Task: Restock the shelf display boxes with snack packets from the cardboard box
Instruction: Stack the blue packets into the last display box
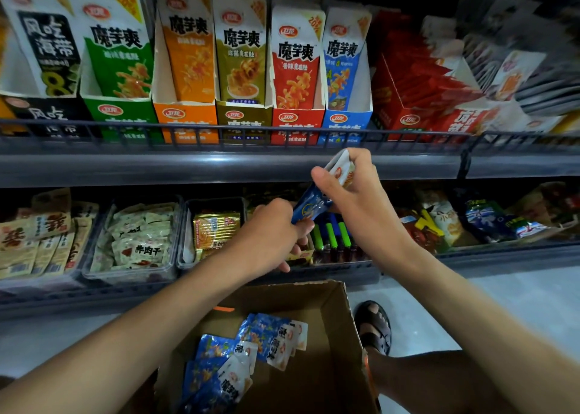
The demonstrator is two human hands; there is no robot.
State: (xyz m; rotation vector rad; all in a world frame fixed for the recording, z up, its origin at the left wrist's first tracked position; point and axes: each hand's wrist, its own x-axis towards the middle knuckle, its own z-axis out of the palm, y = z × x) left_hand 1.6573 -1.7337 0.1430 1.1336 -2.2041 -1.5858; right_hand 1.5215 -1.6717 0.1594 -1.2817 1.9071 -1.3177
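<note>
The bundle of packets (314, 203) is a thin, flat stack of glossy foil sachets, blue at the lower end and white at the upper end. It is tilted, with the white end higher. The right hand (354, 191) grips the white end: the thumb lies on the near face and the fingers are curled round the far side, pressed together. The left hand (270, 234) holds the blue end from the lower left, with its fingers curled under the stack; how its thumb lies I cannot tell, because the back of the hand hides it. The bundle is in the air, in front of the grey metal shelf edge (188, 165).

Above the right fingers, behind a thin wire rail (219, 129), stands the blue display box (345, 121). It is of printed card, narrow and upright, and a packet leans inside it. To its left stand red, olive, orange and green boxes of the same shape, side by side. To its right a red carton (417, 100) stands at an angle to them.

Behind the left fingers, on the lower shelf, green and blue stick-shaped items (332, 234) stand upright. Further left is a clear plastic tub (131, 272) with pale packets.

Below both hands is the cardboard box (339, 335), brown and matt, with open flaps. In it loose packets (251, 351) of the same blue and white lie in a heap on its left side. Just right of the box is a foot in a dark sandal (373, 325)
</note>
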